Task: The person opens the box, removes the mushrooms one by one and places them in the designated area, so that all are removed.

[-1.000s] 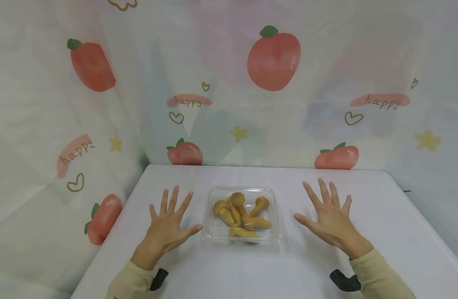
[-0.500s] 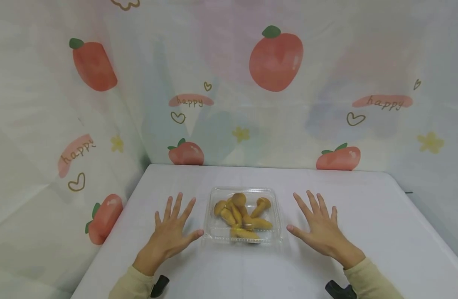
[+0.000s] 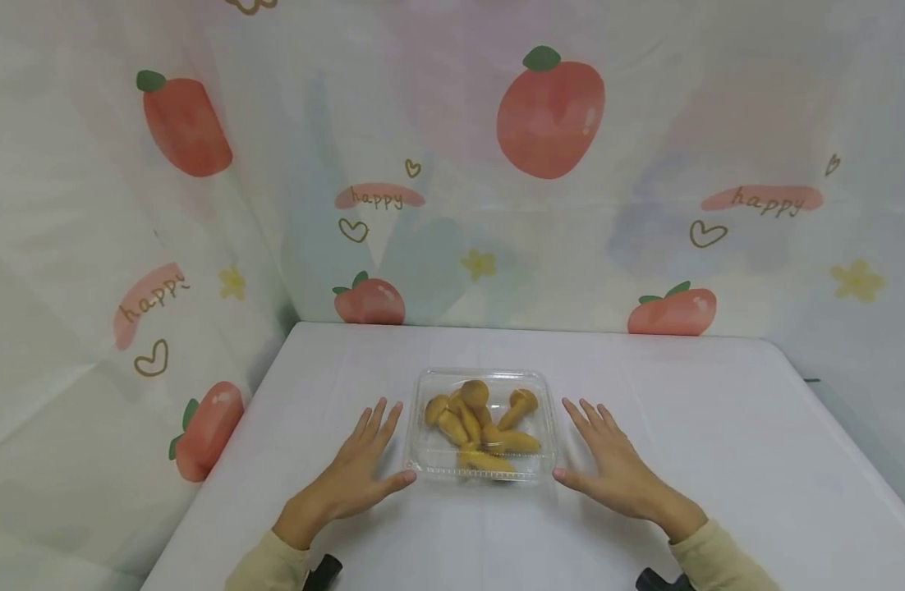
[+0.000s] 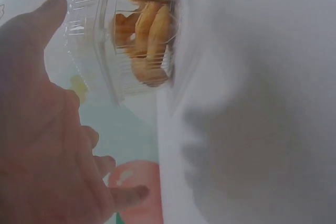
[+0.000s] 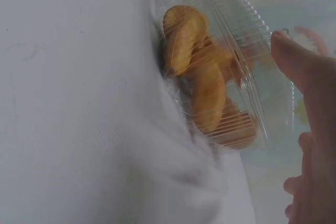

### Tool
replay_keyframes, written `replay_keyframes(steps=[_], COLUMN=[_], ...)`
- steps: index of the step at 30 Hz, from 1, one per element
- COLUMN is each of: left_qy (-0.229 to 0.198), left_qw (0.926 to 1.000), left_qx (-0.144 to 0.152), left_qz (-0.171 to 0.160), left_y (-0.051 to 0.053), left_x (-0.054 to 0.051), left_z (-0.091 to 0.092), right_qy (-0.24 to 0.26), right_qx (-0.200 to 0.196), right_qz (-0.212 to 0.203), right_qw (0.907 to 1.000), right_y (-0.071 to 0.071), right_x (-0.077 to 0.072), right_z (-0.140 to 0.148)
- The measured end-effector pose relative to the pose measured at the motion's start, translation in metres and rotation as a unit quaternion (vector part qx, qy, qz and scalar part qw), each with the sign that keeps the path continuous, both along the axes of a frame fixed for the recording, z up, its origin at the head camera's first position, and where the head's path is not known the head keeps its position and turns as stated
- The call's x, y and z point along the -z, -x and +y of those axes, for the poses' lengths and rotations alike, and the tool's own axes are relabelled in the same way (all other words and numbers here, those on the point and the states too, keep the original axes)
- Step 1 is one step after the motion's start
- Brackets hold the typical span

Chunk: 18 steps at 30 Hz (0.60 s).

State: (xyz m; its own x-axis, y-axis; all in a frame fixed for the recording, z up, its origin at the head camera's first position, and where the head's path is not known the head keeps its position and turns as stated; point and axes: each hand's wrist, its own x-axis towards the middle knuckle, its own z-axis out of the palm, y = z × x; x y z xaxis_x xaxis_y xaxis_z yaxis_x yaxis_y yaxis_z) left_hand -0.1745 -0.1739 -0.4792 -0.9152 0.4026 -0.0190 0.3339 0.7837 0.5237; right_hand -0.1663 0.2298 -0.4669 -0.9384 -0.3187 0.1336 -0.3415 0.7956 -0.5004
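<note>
the person's left hand (image 3: 356,476) is held above the white table (image 3: 482,542), its back to the head camera and its palm turned down and inward. its four fingers are straight and lie near one another, pointing forward and leaning inward, while the thumb stands well away from them and reaches sideways to the near left corner of a clear plastic box (image 3: 425,455). the right hand (image 3: 615,472) mirrors it on the other side: fingers straight, leaning inward, the thumb stretched out to the box's near right corner. neither hand grips anything; whether the thumb tips touch the box cannot be told. both forearms come in from the near edge at a slant, the left sleeve (image 3: 268,566) and the right sleeve (image 3: 722,558) both beige and ending at the wrists.

the box sits flat on the table between the hands, lid down, with several yellow-brown mushrooms (image 3: 469,420) lying inside. in the left wrist view a hand-shaped shadow (image 4: 241,145) falls on the table.
</note>
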Motion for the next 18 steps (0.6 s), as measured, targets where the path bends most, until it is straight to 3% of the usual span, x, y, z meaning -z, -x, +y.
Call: replay_keyframes(steps=[5, 9, 18], left_qy=[-0.059, -0.107, -0.165], left_qw=[0.9975, 0.9924, 0.9839], left_qx=[0.022, 0.022, 0.033], left_qz=[-0.030, -0.058, -0.061], left_y=[0.000, -0.001, 0.003], left_x=[0.004, 0.005, 0.012], left_z=[0.004, 0.006, 0.015], right_qy=[0.056, 0.086, 0.107], right_qx=[-0.030, -0.046, -0.044], right_qz=[-0.026, -0.053, -0.065], right_qw=[0.9976, 0.9938, 0.9912], right_y=[-0.001, -0.001, -0.002], right_x=[0.003, 0.008, 0.016], right_z=[-0.002, -0.005, -0.007])
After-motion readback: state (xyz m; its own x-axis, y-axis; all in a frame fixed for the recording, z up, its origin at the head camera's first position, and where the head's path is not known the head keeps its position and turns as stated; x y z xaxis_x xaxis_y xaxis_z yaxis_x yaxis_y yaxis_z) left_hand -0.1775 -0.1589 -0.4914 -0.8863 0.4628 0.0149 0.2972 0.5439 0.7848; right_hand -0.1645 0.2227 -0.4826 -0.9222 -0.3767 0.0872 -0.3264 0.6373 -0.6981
